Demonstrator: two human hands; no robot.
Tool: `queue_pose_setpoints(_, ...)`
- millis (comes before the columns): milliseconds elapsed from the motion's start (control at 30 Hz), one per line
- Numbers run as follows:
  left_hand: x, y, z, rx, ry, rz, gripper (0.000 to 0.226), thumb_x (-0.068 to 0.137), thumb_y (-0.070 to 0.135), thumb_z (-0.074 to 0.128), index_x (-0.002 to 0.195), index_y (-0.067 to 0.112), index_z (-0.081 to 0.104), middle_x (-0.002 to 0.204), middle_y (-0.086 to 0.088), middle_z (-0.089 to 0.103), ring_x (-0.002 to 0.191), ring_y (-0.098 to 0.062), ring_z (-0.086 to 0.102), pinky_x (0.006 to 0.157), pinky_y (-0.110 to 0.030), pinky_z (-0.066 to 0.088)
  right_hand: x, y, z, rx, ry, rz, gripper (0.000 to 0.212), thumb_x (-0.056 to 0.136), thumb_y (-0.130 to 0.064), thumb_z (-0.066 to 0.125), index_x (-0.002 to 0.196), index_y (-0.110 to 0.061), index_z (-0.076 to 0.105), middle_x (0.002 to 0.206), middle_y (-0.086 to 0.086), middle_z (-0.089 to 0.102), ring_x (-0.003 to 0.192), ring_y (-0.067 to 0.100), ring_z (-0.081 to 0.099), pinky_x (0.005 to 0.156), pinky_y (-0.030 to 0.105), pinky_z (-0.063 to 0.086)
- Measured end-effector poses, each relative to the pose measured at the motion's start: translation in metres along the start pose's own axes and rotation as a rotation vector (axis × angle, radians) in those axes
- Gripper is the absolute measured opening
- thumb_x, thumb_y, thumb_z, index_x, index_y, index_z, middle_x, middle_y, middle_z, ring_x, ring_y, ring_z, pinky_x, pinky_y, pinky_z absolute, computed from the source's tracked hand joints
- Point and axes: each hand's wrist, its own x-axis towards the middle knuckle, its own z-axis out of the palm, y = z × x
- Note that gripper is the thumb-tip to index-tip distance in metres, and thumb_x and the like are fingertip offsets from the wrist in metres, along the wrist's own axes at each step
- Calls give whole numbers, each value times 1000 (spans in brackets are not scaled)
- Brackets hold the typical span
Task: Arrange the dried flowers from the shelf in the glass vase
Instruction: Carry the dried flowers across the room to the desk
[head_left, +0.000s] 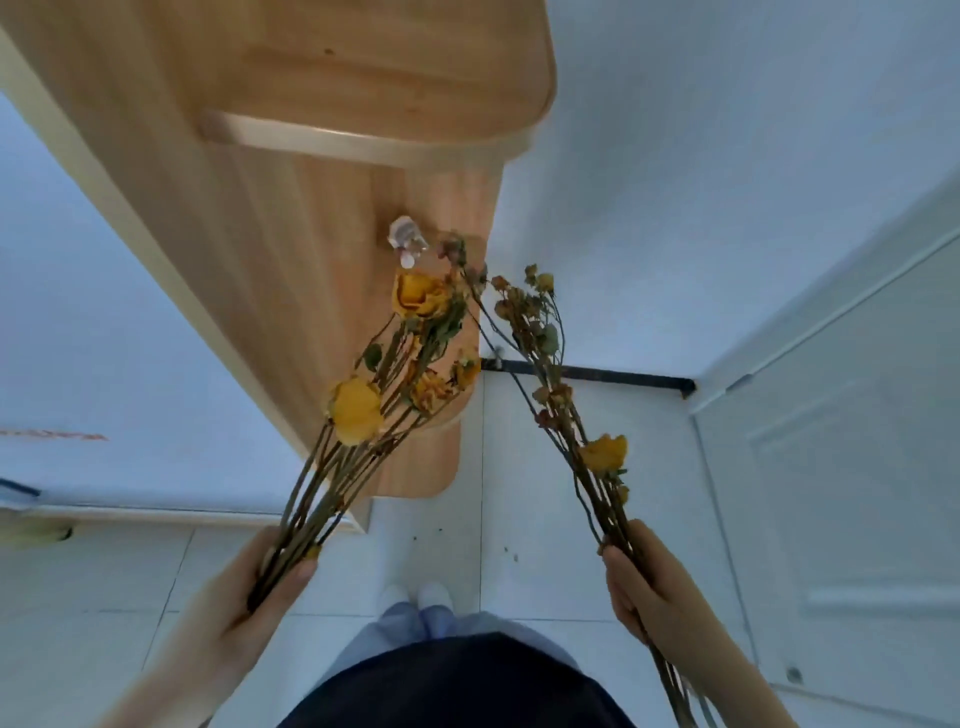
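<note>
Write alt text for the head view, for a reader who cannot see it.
Seen from above, a person holds a bunch of dried flowers in each hand: the left hand grips a fuller bunch with yellow blooms, the right hand a thinner bunch. Beyond them stands a wooden shelf unit on a pale tiled floor.

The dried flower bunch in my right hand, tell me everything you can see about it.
The right-hand bunch is a thin sheaf of brownish-green dry stems with one yellow rose midway and small withered buds at the top. It slants up and to the left, gripped low by the right hand, stem ends trailing past the wrist.
</note>
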Motion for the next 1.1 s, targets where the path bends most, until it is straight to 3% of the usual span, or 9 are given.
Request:
queue_pose_setpoints(67,-2,5,14,18,-5,35,17,85,44,51,97,34,56,56,14,54,45,3,42,45,-13,34,2,14,7,-23,-17,64,18,95,-17,47,81,-7,42,48,-6,38,36,10,31,37,17,30)
queue_pose_setpoints(133,-5,-1,25,2,-26,-4,4,88,36,51,87,34,55,51,7,46,41,-3,35,42,-19,29,2,28,13,-14,-23,125,21,95,-20,48,80,-7,40,49,-8,36,37,9,29,37,17,29)
queue_pose_setpoints(200,-4,-12,32,16,-26,-30,9,90,29,52,81,30,54,51,6,43,42,-5,33,45,-24,28,3,39,17,2,-31,174,22,95,-21,48,79,-8,39,49,-7,35,38,10,28,37,18,28)
queue_pose_setpoints(367,-2,-29,36,49,-65,-116,10,92,26,52,83,20,54,51,5,43,42,-6,36,46,-27,32,0,56,27,-27,-40,254,23,96,-25,48,80,-10,40,48,-7,36,38,11,29,37,20,28)
queue_pose_setpoints(567,3,-44,41,94,-131,-131,13,91,32,51,82,23,52,52,6,45,42,-5,39,44,-25,35,-15,68,44,20,2,359,20,95,-28,48,82,-14,43,49,-9,37,39,8,30,38,17,29)
queue_pose_setpoints(900,17,-55,66,250,-367,-96,15,92,34,48,83,23,49,58,2,49,49,-13,45,47,-28,38,-89,103,71,123,219,519,21,93,-35,48,87,-15,46,55,-2,41,41,8,32,41,17,32)
queue_pose_setpoints(1100,21,-44,98,281,-540,-37,25,93,36,47,76,19,46,54,4,40,46,-11,36,45,-32,32,-160,130,84,329,423,555,28,93,-32,49,88,-6,43,58,3,35,43,11,27,40,20,28)
